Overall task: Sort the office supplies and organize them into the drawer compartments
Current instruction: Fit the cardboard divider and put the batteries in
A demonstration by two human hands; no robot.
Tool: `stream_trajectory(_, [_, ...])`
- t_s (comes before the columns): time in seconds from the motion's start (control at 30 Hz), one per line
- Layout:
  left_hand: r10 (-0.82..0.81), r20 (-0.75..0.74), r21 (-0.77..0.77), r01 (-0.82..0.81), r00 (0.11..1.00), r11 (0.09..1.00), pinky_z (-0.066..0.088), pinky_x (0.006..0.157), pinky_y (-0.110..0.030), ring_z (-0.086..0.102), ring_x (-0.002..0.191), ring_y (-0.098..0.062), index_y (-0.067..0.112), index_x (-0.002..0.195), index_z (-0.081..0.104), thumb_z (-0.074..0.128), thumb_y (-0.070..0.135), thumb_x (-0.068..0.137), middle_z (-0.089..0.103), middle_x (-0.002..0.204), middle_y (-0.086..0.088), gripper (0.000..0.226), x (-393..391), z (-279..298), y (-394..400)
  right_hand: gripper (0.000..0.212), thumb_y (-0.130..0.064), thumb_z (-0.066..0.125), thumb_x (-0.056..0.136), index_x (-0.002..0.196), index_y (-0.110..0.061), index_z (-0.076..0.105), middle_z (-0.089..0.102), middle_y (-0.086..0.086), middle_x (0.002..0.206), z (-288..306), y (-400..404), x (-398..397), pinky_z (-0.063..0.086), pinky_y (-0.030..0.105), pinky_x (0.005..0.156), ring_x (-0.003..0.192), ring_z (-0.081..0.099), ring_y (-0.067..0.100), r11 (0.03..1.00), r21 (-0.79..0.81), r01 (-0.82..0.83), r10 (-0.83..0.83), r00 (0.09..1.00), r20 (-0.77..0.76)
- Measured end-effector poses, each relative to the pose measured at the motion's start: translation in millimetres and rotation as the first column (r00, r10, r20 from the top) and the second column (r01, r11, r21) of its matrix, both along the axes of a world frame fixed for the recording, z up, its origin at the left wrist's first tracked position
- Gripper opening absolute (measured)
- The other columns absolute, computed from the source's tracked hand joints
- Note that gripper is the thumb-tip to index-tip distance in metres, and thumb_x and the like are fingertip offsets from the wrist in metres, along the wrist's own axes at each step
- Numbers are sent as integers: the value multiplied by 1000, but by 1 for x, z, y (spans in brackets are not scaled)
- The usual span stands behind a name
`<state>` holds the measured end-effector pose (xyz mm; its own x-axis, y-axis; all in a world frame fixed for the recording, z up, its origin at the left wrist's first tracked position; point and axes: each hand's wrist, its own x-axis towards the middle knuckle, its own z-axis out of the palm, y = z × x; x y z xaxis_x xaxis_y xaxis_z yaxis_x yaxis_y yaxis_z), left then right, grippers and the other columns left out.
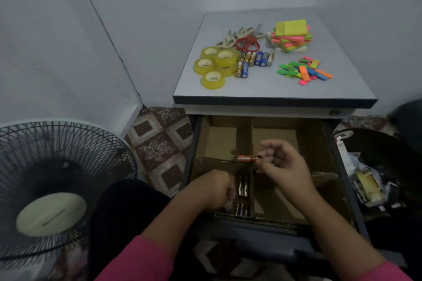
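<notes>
An open drawer (338, 166) holds cardboard dividers (217, 159) that form several compartments. My right hand (283, 162) pinches an orange battery (245, 158) by its end, level above the dividers' crossing. My left hand (217, 189) is curled inside the near left compartment, beside several batteries (243, 187) lying there; what it holds is hidden. On the cabinet top (342, 84) lie tape rolls (214, 64), more batteries (253, 60), scissors (246, 42), a stack of sticky notes (291, 35) and loose coloured flags (306, 70).
A standing fan (54, 185) lies close on the left over a patterned floor (159, 143). A dark bin with packaging (374, 178) stands right of the drawer. Walls close in behind the cabinet.
</notes>
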<state>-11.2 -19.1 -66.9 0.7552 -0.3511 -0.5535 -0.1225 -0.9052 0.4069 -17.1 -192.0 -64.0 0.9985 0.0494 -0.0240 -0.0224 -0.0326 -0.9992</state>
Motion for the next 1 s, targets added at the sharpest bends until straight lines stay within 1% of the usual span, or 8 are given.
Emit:
stream_trajectory(0.2, [190,-47,-180,-196,981,964,54,69,-31,63,69,-21,4,82,64,62,-2,82,70,81,-16,6,-5,-24,2,39,14,62,80,99,-19,61,67,7,87,-8,0,-1,56,35,78,81,63,17,997,20,-70,71,996,-62])
stream_trajectory(0.33, [144,-30,-228,-147,989,963,42,55,-8,52,51,1,-3,83,72,62,-4,82,67,71,-11,10,-6,-22,6,35,10,66,80,94,-22,67,71,-2,84,-11,3,-1,56,27,80,80,65,8,994,-42,-101,97,993,-74])
stream_trajectory(0.47, [223,56,-275,-200,973,940,40,54,-5,54,50,8,5,81,73,61,-1,84,59,61,10,13,-5,-12,17,29,0,70,80,82,-28,72,71,-6,87,-4,2,-5,53,18,73,81,65,0,978,-173,-119,104,990,-91])
stream_trajectory(0.53, [396,97,-409,-326,913,852,47,54,-13,60,56,0,18,76,67,60,5,88,64,67,3,19,-3,-1,26,29,-5,71,80,82,-34,72,69,-10,93,2,2,-7,51,17,76,88,64,0,961,-250,-122,110,992,-59])
stream_trajectory(0.63, [657,238,-647,-388,715,656,50,54,-18,60,58,-5,20,74,63,56,3,89,67,72,-4,23,7,13,40,22,-14,69,84,93,-34,71,66,-15,100,11,15,-5,49,16,85,94,61,-2,877,-438,-196,190,980,-59])
stream_trajectory(0.73, [799,44,-840,-411,600,355,49,51,-18,58,56,-5,6,81,64,52,-5,91,65,73,-8,18,19,11,44,22,-17,62,91,108,-27,70,65,-11,110,11,44,2,44,15,84,100,59,3,727,-623,-288,248,957,-152])
stream_trajectory(0.83, [830,-160,-878,-461,534,127,50,53,-21,58,58,-11,-3,84,63,52,-7,91,65,74,-12,14,23,1,45,21,-15,59,91,106,-22,73,69,-1,107,-1,73,10,49,21,84,97,63,13,584,-739,-335,287,937,-198])
stream_trajectory(1.0, [804,-280,-876,-482,524,9,50,55,-22,58,60,-14,-2,82,64,53,-7,90,66,76,-14,15,24,-5,50,22,-10,54,90,100,-13,74,71,6,97,-28,95,18,51,27,80,92,65,21,540,-754,-374,298,923,-244])
